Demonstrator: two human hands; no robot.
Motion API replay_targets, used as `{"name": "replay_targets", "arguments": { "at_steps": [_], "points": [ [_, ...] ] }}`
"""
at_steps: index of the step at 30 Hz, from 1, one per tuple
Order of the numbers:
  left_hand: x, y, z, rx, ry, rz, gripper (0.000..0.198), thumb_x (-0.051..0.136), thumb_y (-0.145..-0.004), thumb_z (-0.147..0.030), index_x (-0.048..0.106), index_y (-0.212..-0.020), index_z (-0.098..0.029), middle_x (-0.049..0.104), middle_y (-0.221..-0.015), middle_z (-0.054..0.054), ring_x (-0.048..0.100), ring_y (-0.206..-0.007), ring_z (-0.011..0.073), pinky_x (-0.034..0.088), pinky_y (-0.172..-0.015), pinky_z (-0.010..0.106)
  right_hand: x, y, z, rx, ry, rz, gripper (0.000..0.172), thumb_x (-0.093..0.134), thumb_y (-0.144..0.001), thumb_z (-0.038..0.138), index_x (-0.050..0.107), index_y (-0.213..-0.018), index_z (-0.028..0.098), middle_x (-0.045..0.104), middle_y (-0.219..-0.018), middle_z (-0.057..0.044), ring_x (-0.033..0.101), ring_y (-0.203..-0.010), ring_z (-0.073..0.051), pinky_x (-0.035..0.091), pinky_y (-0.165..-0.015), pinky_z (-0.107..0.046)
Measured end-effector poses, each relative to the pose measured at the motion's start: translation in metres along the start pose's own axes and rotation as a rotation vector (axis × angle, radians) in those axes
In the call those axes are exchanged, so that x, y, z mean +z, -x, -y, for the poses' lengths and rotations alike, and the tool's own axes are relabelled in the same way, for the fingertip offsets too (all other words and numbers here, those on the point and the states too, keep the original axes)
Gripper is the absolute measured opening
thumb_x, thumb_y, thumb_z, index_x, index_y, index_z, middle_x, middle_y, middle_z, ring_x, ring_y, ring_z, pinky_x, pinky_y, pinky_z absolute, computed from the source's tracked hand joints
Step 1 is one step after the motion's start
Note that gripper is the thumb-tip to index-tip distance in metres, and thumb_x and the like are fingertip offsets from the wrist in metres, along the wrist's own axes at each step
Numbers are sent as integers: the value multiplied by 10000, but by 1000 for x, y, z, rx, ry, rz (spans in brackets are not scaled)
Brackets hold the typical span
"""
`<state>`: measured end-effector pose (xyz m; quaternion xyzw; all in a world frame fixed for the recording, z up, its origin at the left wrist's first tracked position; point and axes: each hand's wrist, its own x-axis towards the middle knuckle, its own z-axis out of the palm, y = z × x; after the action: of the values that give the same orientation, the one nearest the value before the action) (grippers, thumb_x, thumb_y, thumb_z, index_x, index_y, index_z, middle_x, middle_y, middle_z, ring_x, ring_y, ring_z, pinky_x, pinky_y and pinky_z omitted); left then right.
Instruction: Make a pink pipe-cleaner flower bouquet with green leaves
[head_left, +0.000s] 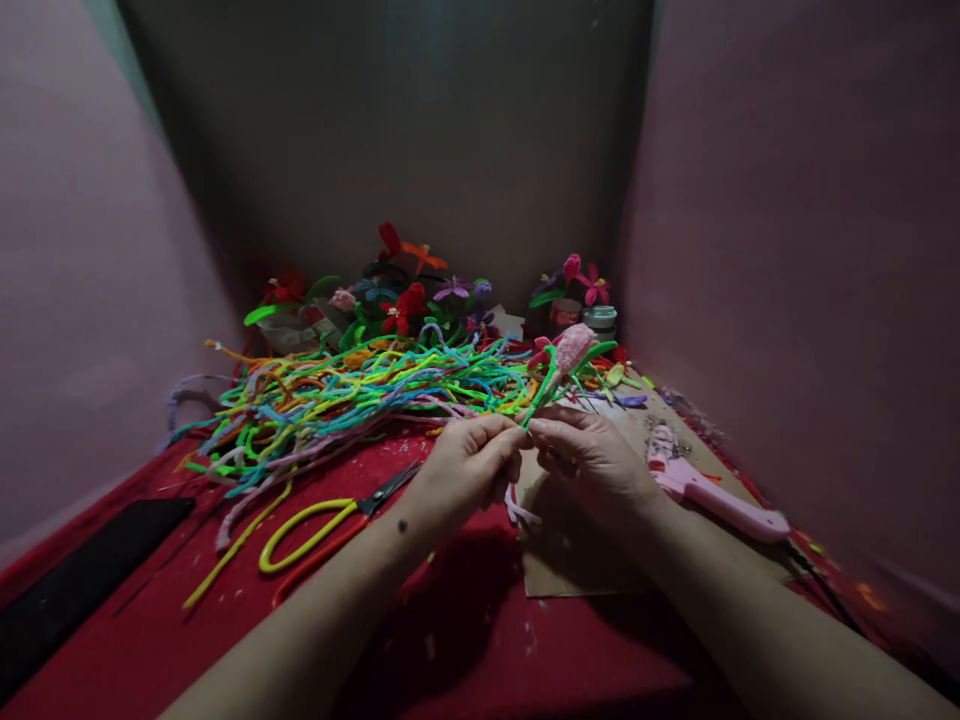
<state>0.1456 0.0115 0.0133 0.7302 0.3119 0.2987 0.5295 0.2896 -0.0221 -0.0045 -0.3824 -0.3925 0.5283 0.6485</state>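
Note:
A pipe-cleaner flower [574,347] with a fuzzy pale pink head and green leaves stands upright above my two hands. Its green stem passes down between my fingertips. My left hand [480,455] pinches the lower stem, fingers curled in. Right against it, my right hand [589,455] grips the same stem between thumb and finger. The fingers cover the stem's lower end. Below them hangs a pale pink pipe-cleaner end [521,510]; whether it joins the flower I cannot tell. Scissors [307,530] with yellow and red handles lie beside my left forearm.
A heap of multicoloured pipe cleaners [360,390] spreads over the red cloth [450,640]. Finished flowers [409,305] stand along the back wall. On the right, a pink glue gun [712,495] rests on cardboard [555,570]. A black flat object [97,560] lies far left.

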Motion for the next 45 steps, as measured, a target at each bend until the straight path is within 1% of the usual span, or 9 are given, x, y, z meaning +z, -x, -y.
{"name": "replay_targets", "arguments": {
  "at_steps": [4, 7, 12, 21, 24, 28, 33, 38, 45],
  "points": [
    [5, 3, 11, 358, -610, -273, 177, 504, -828, -265, 573, -704, -158, 513, -627, 5, 437, -567, 100, 327, -566, 230, 1, 1, -4, -29, 55, -32, 58, 693, -631, 231, 675, -660, 184, 570, -642, 10, 360, -545, -91, 258, -509, -247],
    [5, 4, 16, 392, -651, -295, 194, 463, -844, -224, 593, -713, -166, 506, -610, 0, 417, -554, 94, 318, -567, 229, 0, 1, -8, -76, 84, 0, 97, 693, -656, 250, 705, -725, 184, 593, -672, -4, 338, -545, -89, 244, -495, -246],
    [5, 1, 3, 78, -74, -183, 221, 496, -826, -295, 557, -666, -155, 420, -491, -52, 351, -401, 55, 275, -406, 181, 0, 1, -7, -130, 62, 89, 86, 665, -707, 254, 698, -728, 176, 557, -649, 6, 370, -559, -88, 273, -502, -246],
    [-4, -3, 7, -244, 731, 250, 137, 578, -791, -282, 538, -804, -152, 382, -492, -89, 181, -301, -6, 160, -309, 122, 2, 3, -3, -109, 33, 190, 95, 647, -730, 264, 664, -703, 175, 509, -611, 19, 398, -552, -93, 279, -503, -253],
    [-1, -1, 5, -184, 454, 151, 202, 513, -828, -329, 521, -733, -150, 392, -499, -68, 242, -321, 20, 229, -327, 147, 1, 3, -5, -114, 58, 96, 102, 663, -713, 252, 634, -637, 190, 498, -613, 21, 385, -555, -99, 274, -511, -257],
    [6, 2, 11, 201, -405, -227, 197, 490, -834, -302, 545, -707, -163, 520, -619, 14, 462, -511, 95, 342, -483, 193, 0, 2, -10, -82, 85, -11, 118, 690, -690, 281, 623, -646, 195, 499, -655, 12, 368, -565, -105, 258, -508, -254],
    [7, 3, 23, 400, -898, -241, 175, 404, -836, -165, 576, -802, -161, 555, -668, 40, 461, -546, 117, 303, -508, 215, 1, 4, -12, -72, 112, -7, 178, 684, -701, 330, 592, -650, 186, 412, -591, 42, 290, -519, -85, 195, -471, -245],
    [5, 0, 13, 228, -461, -225, 205, 401, -846, -194, 530, -689, -170, 472, -540, -27, 419, -459, 76, 333, -480, 190, 4, 6, -7, -81, 220, 48, 156, 649, -732, 332, 599, -679, 193, 453, -627, 34, 294, -525, -87, 228, -479, -249],
    [-3, -4, 5, -117, 385, 97, 194, 554, -798, -326, 546, -752, -138, 473, -483, -64, 353, -276, 30, 283, -275, 136, 1, 2, -9, -98, 113, 75, 88, 645, -708, 264, 655, -722, 177, 525, -657, 6, 397, -583, -105, 308, -515, -233]
  ]
}}
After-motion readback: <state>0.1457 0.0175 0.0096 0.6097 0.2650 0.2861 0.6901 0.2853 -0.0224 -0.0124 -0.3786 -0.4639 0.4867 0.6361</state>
